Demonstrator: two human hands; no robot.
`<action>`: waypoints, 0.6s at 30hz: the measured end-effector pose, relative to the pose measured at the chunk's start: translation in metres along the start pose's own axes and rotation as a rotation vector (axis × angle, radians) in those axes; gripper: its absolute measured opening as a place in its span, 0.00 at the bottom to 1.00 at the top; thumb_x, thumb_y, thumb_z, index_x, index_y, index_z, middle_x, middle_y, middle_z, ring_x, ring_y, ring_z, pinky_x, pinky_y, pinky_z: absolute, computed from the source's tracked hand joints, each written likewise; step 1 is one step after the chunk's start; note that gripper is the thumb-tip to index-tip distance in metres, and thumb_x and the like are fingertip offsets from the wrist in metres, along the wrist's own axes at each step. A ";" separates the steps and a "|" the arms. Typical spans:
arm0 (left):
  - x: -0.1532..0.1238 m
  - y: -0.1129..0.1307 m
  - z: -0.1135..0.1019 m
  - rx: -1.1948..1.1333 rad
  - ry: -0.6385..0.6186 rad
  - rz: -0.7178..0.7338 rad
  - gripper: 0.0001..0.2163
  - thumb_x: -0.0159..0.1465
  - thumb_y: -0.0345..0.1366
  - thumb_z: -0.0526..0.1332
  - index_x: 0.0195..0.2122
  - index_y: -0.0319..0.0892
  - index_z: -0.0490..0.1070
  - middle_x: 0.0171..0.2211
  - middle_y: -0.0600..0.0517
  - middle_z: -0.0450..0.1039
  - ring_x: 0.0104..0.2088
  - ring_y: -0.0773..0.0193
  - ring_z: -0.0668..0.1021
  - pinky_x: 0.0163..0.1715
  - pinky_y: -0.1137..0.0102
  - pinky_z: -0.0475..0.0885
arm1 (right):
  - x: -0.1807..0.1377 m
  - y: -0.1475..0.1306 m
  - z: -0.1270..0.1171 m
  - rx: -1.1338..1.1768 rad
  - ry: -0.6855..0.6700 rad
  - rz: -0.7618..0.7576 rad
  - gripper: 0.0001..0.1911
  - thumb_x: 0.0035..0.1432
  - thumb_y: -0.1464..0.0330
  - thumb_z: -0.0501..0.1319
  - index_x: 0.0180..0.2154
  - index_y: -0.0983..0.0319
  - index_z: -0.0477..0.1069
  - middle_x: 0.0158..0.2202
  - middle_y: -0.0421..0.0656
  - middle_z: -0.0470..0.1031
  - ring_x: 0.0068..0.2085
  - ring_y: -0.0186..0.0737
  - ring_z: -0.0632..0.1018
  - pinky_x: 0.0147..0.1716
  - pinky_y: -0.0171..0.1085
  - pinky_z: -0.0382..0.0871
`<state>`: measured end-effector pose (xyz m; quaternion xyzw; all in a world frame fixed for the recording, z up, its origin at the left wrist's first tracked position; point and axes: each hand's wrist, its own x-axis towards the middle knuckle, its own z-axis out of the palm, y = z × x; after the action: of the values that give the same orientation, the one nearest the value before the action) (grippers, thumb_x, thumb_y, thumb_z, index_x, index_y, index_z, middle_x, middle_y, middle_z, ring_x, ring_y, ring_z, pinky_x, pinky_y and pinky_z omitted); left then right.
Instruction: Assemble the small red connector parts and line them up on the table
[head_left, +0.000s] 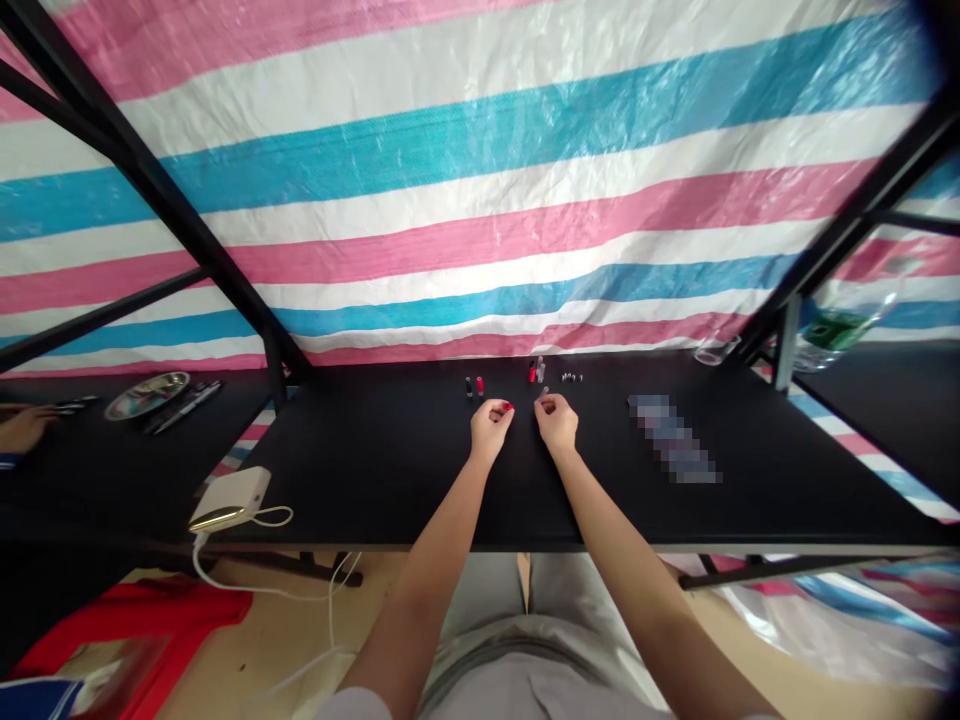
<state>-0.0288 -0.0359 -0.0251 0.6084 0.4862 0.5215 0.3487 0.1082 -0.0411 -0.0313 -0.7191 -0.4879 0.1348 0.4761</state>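
Fingers [502, 412] of the left hand [490, 432] pinch a red piece [508, 406] at their tips, the right hand's [557, 425] a pale piece [545, 391].

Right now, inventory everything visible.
Table: one, black, centre
Sheet: one, pink/white/blue, behind table
Poles: several, black, both sides
Box: one, white, front left
Black piece, red piece: one each, back centre
Cluster: several, red/clear, farther right
Slivers: about four, silvery, beside cluster
Blurred item: one, bluish, right
Cup: one, clear, right
Bottle: one, clear/green, far right
Plate: one, silvery, far left
Pens: several, dark, beside plate
Stool: one, red, lower left
Co-worker's hand: one, left edge
Left hand: one, centre, holding red bit
Right hand: one, centre, holding clear bit
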 end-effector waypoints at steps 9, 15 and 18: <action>0.021 0.003 0.033 0.257 -0.042 0.094 0.05 0.53 0.32 0.59 0.31 0.40 0.70 0.28 0.53 0.72 0.24 0.71 0.70 0.30 0.74 0.66 | 0.025 0.001 -0.002 -0.243 -0.114 0.058 0.07 0.52 0.66 0.55 0.34 0.60 0.69 0.29 0.40 0.74 0.34 0.38 0.74 0.37 0.36 0.59; 0.051 0.006 0.060 0.389 -0.088 0.000 0.04 0.54 0.32 0.60 0.31 0.41 0.71 0.29 0.52 0.73 0.30 0.68 0.73 0.33 0.73 0.66 | 0.044 0.002 0.001 -0.418 -0.164 0.047 0.09 0.54 0.66 0.55 0.37 0.61 0.68 0.35 0.44 0.75 0.40 0.42 0.73 0.39 0.38 0.58; 0.059 0.006 0.066 0.477 -0.103 -0.030 0.04 0.55 0.32 0.59 0.32 0.41 0.70 0.30 0.52 0.74 0.32 0.67 0.73 0.34 0.73 0.65 | 0.050 0.002 0.003 -0.455 -0.173 0.041 0.10 0.54 0.66 0.55 0.37 0.62 0.69 0.35 0.45 0.75 0.40 0.42 0.73 0.39 0.38 0.57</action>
<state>0.0353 0.0244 -0.0163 0.6918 0.5862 0.3550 0.2274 0.1316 0.0021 -0.0214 -0.8034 -0.5299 0.0925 0.2554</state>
